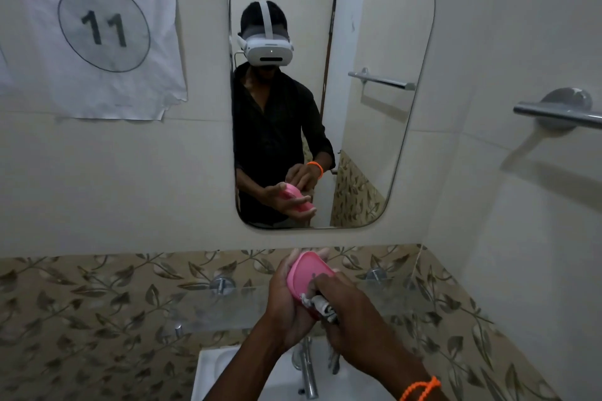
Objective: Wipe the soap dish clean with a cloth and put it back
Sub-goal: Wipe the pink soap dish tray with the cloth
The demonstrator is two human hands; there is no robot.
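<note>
Soap dish (308,277), lower middle: left hand (288,299) curls round it for steadying, right hand (351,319) fist-tight on the cloth (321,304), scrubbing.

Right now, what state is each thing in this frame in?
soap dish: pink, lifted off the shelf, held above the sink.
left hand: gripping the soap dish.
right hand: closed on the cloth.
cloth: bunched, pressed against the dish.
glass shelf: bare where visible.
tap: no water visible.
towel bar: nothing hanging.
</note>
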